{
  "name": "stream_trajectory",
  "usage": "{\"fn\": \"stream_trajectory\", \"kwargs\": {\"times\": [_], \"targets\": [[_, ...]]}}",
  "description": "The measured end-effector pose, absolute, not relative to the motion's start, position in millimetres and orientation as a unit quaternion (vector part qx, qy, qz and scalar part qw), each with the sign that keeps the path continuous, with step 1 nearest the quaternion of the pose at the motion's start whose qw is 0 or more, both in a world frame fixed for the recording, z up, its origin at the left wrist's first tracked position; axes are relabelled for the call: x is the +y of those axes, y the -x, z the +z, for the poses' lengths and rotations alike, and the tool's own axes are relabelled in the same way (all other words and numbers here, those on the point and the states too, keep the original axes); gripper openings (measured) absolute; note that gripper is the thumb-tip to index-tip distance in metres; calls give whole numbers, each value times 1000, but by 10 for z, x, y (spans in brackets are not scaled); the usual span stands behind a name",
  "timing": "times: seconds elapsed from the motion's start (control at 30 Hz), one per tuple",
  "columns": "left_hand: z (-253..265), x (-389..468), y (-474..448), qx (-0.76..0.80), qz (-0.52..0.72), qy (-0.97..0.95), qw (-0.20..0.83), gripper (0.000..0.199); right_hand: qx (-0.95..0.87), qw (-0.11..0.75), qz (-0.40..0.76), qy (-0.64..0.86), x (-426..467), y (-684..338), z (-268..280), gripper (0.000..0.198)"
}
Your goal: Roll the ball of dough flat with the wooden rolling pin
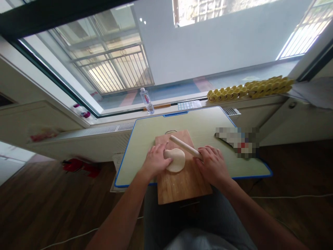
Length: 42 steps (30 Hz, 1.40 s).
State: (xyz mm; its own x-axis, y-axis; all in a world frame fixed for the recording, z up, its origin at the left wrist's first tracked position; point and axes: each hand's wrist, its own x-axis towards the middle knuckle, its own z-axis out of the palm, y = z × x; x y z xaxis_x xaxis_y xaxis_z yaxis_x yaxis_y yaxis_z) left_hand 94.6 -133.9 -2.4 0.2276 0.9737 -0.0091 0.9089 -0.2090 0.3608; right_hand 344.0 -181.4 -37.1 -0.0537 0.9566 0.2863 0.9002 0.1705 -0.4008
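Observation:
A flat, pale round of dough point(178, 162) lies on a wooden cutting board point(179, 189). My left hand point(156, 159) has hold of the dough's left edge, with the thumb on top and the fingers curled around that side. In my right hand point(212, 163) is a slim wooden rolling pin point(183, 144), gripped at its near right end. The pin slants up and left, its free end over the far part of the board, beyond the dough. Part of the dough's left edge is hidden by my left hand.
The board rests on a pale green table point(208, 121) with a blue rim and overhangs its front edge. A pixelated object point(236, 142) lies at the table's right. On the windowsill are a plastic bottle point(147, 100), a gridded sheet point(188, 105) and yellow egg trays point(249, 89).

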Motion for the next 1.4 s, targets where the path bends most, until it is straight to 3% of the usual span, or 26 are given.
{"fn": "stream_trajectory", "kwargs": {"times": [0.07, 0.2, 0.27, 0.5, 0.67, 0.83, 0.93, 1.17, 1.3, 1.4], "targets": [[4, -1305, -966, 621, 112, -756, 172, 69, -719, 265, 53, 641, -1820, -3414, -421, 16], [32, -1258, -973, 619, 120, -743, 225, 21, -711, 288, 40, 640, -1821, -3400, -495, 18], [32, -1275, -976, 607, 161, -734, 258, 15, -711, 293, 36, 638, -1819, -3423, -504, 19], [-100, -1277, -1030, 611, 362, -592, 381, 23, -715, 299, 44, 631, -1780, -3491, -449, 17], [-156, -1300, -1035, 607, 393, -526, 447, 24, -729, 294, 51, 616, -1736, -3520, -444, 18], [-121, -1514, -1014, 600, 349, -476, 540, 69, -747, 280, 53, 601, -1691, -3568, -429, 19], [-117, -1610, -965, 603, 348, -522, 494, 69, -755, 269, 60, 594, -1662, -3580, -386, 19], [0, -1683, -723, 637, 344, -619, 304, 23, -781, 234, 70, 575, -1653, -3549, -249, 19], [33, -1602, -794, 627, 425, -624, 192, 26, -795, 186, 64, 573, -1619, -3466, -203, 24], [-73, -1467, -942, 601, 381, -692, 123, 29, -800, 153, 67, 576, -1582, -3407, -214, 30]]}}
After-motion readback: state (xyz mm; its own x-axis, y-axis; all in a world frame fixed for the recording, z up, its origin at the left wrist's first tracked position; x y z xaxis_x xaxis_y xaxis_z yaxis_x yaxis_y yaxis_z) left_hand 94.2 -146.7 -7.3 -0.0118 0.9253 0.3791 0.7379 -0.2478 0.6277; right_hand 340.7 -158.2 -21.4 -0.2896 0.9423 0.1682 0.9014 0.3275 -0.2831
